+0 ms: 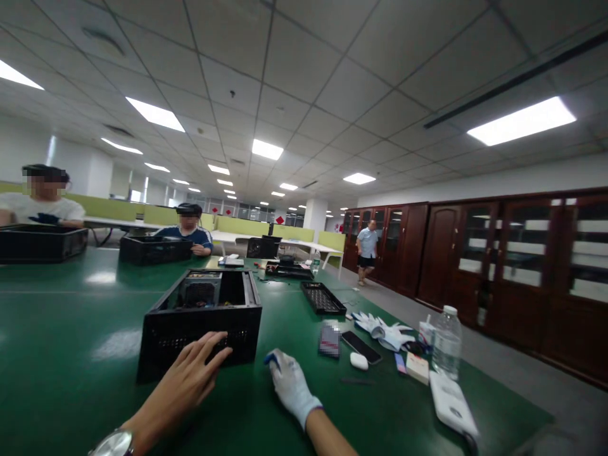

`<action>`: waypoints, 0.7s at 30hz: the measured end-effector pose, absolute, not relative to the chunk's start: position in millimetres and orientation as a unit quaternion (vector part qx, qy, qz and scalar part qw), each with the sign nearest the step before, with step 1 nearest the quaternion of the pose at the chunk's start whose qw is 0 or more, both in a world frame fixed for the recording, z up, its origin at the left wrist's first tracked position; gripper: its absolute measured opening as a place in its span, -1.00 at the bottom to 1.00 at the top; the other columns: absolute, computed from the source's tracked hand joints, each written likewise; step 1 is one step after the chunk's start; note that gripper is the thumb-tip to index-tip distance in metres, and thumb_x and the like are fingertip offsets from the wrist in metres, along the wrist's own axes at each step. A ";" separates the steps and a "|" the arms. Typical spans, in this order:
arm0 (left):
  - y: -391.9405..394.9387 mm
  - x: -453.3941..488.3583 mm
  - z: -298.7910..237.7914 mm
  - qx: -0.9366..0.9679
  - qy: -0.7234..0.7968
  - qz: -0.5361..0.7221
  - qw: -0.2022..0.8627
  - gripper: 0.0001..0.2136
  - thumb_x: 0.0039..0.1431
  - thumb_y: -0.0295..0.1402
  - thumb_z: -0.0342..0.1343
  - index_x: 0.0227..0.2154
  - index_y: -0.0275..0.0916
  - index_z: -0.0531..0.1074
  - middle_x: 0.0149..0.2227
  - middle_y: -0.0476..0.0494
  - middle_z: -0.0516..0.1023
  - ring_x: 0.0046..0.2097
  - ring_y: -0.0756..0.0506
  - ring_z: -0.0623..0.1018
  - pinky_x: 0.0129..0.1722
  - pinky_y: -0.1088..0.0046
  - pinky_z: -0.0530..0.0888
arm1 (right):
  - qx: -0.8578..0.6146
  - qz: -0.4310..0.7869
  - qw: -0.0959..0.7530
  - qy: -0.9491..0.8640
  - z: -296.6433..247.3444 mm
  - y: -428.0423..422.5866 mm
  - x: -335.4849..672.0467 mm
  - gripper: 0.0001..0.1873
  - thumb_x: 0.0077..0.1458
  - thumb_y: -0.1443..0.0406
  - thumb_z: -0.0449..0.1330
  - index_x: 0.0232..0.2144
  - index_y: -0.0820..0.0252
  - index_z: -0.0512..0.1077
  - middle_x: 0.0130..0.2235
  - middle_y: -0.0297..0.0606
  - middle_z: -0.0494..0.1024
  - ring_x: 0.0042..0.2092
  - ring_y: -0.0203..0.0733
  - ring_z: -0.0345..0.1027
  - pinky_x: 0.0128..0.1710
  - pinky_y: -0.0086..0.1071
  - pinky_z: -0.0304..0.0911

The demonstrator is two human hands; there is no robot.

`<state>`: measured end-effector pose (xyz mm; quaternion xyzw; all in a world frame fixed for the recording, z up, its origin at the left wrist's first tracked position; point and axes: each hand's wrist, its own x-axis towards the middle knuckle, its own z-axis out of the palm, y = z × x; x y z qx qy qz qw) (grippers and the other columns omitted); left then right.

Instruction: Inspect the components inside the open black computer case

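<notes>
A black computer case [204, 326] lies on the green table, its top uncovered and some inner parts showing. My left hand [197, 364], bare with a watch [114, 442] on the wrist, is in front of the case's perforated near panel. Its fingers are stretched out and hold nothing; whether they touch the panel I cannot tell. To the right of the case, my right hand [291, 383] is low over the tabletop in a white glove with blue at the fingertips. Its fingers are curled together, hiding whatever may be under them.
Right of my hands lie a black tray-like panel [323, 297], white gloves [384, 330], a phone [361, 346], an earbud case [358, 361], a power bank [453, 402] and a water bottle [446, 342]. Two people sit across with black cases [154, 250]; another person [367, 247] walks by cabinets.
</notes>
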<state>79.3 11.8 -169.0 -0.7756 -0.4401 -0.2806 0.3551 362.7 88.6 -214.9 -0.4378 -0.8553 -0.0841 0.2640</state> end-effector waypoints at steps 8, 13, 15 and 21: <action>-0.6 68.8 -230.8 -0.823 -0.505 -0.260 0.032 -0.67 0.39 -0.27 -0.08 0.13 0.10 0.40 0.15 -0.07 0.47 0.15 -0.18 0.46 0.17 0.18 0.42 | -0.452 -0.104 0.182 -0.867 -210.6 92.4 378.5 -0.54 0.17 0.56 0.01 0.06 0.34 0.50 0.27 0.11 0.35 0.29 0.24 0.22 0.28 0.04 0.17; -11.4 74.7 -216.1 -0.813 -0.521 -0.260 -0.020 -0.59 0.40 -0.22 -0.08 0.27 0.14 0.25 0.18 -0.10 0.43 0.17 -0.19 0.44 0.19 0.14 0.39 | -0.415 -0.100 0.166 -0.889 -207.9 86.7 379.1 -0.55 0.17 0.53 0.08 0.07 0.25 0.49 0.26 -0.01 0.38 0.27 0.19 0.25 0.28 -0.01 0.18; -11.8 75.2 -214.2 -0.815 -0.522 -0.251 -0.017 -0.66 0.39 -0.19 -0.08 0.16 0.15 0.40 0.17 -0.08 0.44 0.17 -0.21 0.44 0.18 0.15 0.41 | -0.414 -0.099 0.166 -0.890 -206.0 85.5 379.9 -0.54 0.17 0.54 0.06 0.07 0.26 0.49 0.26 -0.01 0.39 0.26 0.18 0.26 0.27 -0.01 0.19; -13.0 75.3 -212.6 -0.818 -0.517 -0.253 -0.007 -0.63 0.40 -0.18 -0.08 0.20 0.15 0.35 0.17 -0.10 0.44 0.15 -0.21 0.46 0.15 0.17 0.44 | -0.425 -0.083 0.180 -0.883 -205.4 87.4 379.5 -0.50 0.15 0.57 0.02 0.07 0.21 0.50 0.25 -0.07 0.41 0.27 0.13 0.26 0.28 -0.03 0.17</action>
